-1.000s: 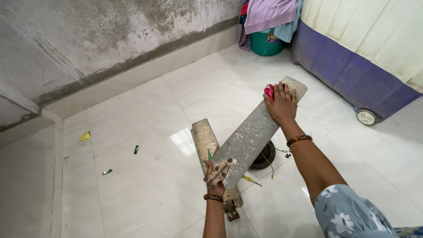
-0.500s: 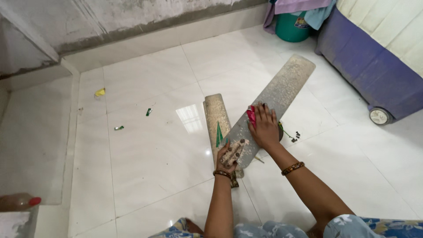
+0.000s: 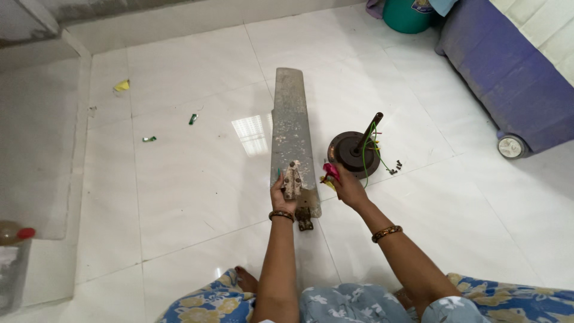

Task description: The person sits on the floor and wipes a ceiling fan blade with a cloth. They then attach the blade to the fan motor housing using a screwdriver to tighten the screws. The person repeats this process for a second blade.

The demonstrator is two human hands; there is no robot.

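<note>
A long grey, dirty fan blade (image 3: 291, 119) lies flat on the white tiled floor, pointing away from me. My left hand (image 3: 282, 195) grips its near end at the metal bracket (image 3: 292, 179). A second bracket (image 3: 304, 219) sticks out below, from another blade underneath. My right hand (image 3: 348, 188) is just right of the blade's near end, closed around a small pink-handled tool (image 3: 330, 172). A round dark fan motor (image 3: 350, 154) with an upright rod and green wires sits right of the blade, just beyond my right hand.
Several small screws (image 3: 394, 167) lie by the motor. Green and yellow scraps (image 3: 193, 118) dot the floor at left. A blue wheeled unit (image 3: 508, 72) and a green bucket (image 3: 406, 15) stand at the back right. A plastic bottle (image 3: 15, 234) stands at far left.
The blade I held raised and tilted now lies flat on the floor over the other blade. My right hand has come down from its far end to its near end.
</note>
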